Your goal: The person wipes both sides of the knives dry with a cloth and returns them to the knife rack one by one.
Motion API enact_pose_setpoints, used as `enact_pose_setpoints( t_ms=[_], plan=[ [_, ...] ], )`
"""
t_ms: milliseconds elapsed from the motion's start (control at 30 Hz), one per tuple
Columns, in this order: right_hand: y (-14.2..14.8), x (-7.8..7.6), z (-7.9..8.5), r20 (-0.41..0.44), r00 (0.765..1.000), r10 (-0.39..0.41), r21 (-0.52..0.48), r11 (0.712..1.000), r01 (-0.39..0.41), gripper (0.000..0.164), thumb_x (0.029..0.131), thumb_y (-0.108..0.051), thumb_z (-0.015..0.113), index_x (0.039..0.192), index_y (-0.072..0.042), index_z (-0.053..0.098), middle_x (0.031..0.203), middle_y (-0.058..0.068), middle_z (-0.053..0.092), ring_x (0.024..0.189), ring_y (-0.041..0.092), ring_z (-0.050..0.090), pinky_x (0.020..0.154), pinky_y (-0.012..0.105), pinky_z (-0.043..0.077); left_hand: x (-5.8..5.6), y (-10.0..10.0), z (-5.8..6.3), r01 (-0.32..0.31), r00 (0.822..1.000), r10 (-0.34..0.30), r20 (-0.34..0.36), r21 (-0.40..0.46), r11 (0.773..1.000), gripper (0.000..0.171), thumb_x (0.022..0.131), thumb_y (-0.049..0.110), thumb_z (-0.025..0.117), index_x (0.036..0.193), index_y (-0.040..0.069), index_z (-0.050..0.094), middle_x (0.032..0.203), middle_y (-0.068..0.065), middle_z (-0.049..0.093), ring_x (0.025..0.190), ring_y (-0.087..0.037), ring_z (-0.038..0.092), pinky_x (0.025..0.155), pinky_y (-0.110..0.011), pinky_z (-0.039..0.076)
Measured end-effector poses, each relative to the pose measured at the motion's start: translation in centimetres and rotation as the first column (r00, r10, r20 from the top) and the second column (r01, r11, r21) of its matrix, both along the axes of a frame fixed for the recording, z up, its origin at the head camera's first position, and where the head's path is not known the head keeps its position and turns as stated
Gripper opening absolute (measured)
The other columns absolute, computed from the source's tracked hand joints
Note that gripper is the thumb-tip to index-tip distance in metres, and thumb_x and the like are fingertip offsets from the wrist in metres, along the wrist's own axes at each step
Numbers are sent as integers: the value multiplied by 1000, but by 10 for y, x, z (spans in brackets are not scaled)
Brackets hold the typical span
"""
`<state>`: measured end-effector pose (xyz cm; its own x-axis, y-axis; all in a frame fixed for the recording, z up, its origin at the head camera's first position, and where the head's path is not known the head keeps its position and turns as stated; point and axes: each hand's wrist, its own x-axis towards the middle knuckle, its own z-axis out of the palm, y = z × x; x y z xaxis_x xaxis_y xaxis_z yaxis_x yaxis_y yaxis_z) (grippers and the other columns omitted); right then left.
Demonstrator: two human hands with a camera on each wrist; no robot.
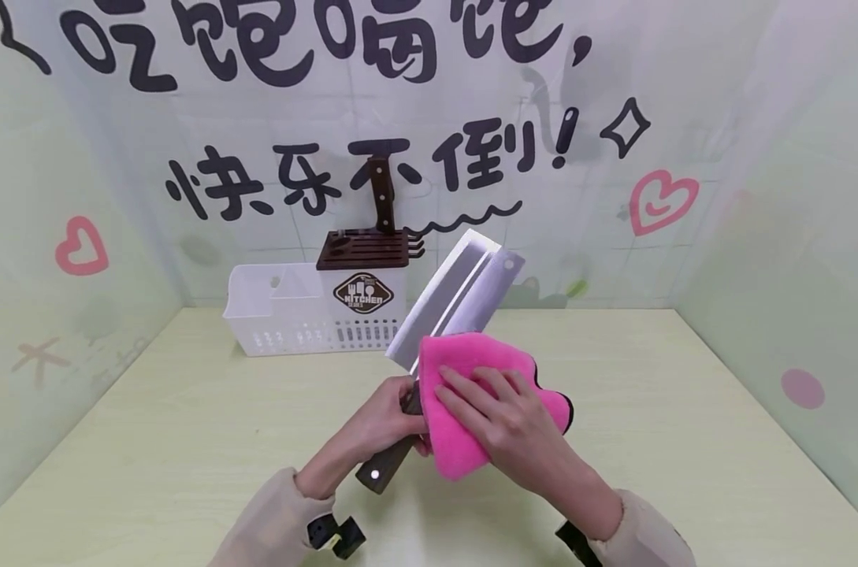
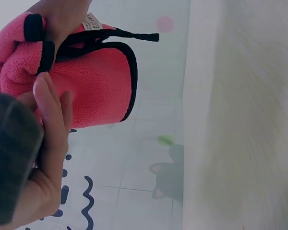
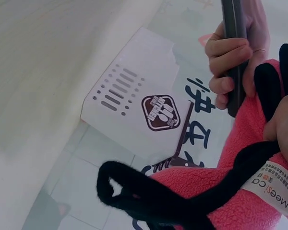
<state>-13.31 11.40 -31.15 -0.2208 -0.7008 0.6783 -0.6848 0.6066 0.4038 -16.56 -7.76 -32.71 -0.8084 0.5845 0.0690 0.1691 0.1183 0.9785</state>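
A cleaver (image 1: pixel 436 295) with a wide shiny blade and a dark handle (image 1: pixel 386 466) is held slanting above the table, its blade up and to the right. Round the handle, close to the blade, curl the fingers of my left hand (image 1: pixel 386 413). My right hand (image 1: pixel 510 421) holds a pink cloth (image 1: pixel 457 461) with black trim against the lower blade, fingers spread over it. The right wrist view shows the thumb on the underside of the cloth (image 3: pixel 197 184), near a white label. Cloth covers part of the blade.
Behind the hands, a white perforated kitchen rack (image 1: pixel 287 339) with a brown slotted top stands against the back wall. A dark-handled knife (image 1: pixel 382 197) stands in its slots. The pale wooden table (image 1: pixel 152 472) is bounded by printed walls on three sides.
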Motion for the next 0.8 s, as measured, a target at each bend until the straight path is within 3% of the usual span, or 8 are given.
enact_pose_setpoints(
  t_ms=[67,233,600,800],
  plan=[
    [1,-1,0,10,1000,0,-11,1000,0,60,58,-13,81,115,-9,60,113,6,60,94,24,54,78,36,44,0,0,-1,21,1000,-21,-7,17,1000,17,80,-5,54,94,-13,49,64,-8,58,48,-13,56,48,-30,51],
    [1,-5,-1,35,999,12,-36,999,-11,60,59,-12,80,115,-8,60,114,7,60,95,25,53,81,36,43,-1,1,-1,53,999,-53,-4,49,997,12,81,-4,50,90,-9,47,55,-5,51,43,-10,49,43,-22,45],
    [3,-11,-4,59,998,16,-83,996,-11,64,56,-15,83,114,-4,59,116,13,57,102,27,53,85,40,44,0,1,-2,33,999,-32,-21,70,997,15,92,8,43,92,-7,46,55,-6,51,42,-10,49,43,-23,44],
    [4,-16,-7,150,988,43,-122,992,-25,66,56,-15,84,115,-2,58,122,19,49,111,32,48,91,44,42,2,5,-2,-11,1000,11,7,97,995,23,95,10,32,90,-8,45,55,-7,51,41,-12,48,41,-23,43]
  ],
)
